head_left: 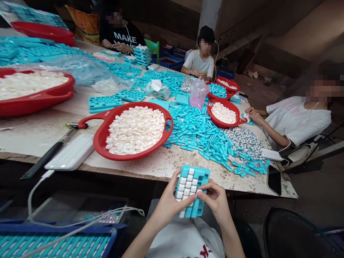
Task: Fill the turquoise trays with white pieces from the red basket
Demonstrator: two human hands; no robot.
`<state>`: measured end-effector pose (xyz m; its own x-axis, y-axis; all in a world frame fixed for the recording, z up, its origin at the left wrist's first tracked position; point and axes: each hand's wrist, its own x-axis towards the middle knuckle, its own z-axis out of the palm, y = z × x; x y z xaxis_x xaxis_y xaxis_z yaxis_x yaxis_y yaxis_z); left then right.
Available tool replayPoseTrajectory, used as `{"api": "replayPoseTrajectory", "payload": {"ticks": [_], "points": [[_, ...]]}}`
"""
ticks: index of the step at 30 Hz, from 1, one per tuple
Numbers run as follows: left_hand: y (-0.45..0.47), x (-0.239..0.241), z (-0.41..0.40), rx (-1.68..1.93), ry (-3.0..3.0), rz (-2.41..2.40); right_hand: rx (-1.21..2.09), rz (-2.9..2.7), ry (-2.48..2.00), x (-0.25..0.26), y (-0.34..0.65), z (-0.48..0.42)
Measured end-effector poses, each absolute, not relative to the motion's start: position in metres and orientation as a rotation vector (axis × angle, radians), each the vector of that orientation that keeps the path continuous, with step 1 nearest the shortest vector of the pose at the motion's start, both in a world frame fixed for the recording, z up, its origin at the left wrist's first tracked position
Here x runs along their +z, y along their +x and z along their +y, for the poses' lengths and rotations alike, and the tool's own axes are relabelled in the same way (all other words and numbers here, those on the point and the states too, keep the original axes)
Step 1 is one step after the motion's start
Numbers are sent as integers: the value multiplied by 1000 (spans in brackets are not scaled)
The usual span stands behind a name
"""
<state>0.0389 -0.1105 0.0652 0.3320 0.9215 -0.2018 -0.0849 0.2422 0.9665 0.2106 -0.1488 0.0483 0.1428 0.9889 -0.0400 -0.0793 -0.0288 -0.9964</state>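
Left hand (167, 201) and right hand (215, 201) grip a teal mold (198, 207), white pieces (185, 187) filling about half its slots.

This is a makeshift workshop for hand assembly, set up in a dim, bare room with rough concrete walls (303, 36). A long, scarred, pale wooden table (150, 166) serves as a shared workbench, covered with heaps of turquoise plastic trays (199, 132) and wide red plastic basins (99, 139) full of small white pieces. Several people sit around it working by hand, including one in a white T-shirt (298, 123). Blue plastic crates (169, 61) are stacked on the floor behind.
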Motion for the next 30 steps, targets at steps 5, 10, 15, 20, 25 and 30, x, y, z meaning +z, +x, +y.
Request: {"api": "replayPoseTrajectory", "payload": {"ticks": [5,10,15,20,25,30], "points": [[39,71,-111,851,1075,970,1162,-990,-1222,49,207,-149],[38,68,-112,890,1048,1028,1264,-929,-1118,48,203,-153],[36,69,-117,854,1090,985,1216,-1046,-1218,57,207,-160],[34,82,-123,786,1080,952,1181,-1056,-1246,66,204,-168],[34,85,-126,788,1106,999,1116,-1027,-1287,64,202,-170],[32,81,-122,779,1126,988,1164,-985,-1241,54,199,-165]]}}
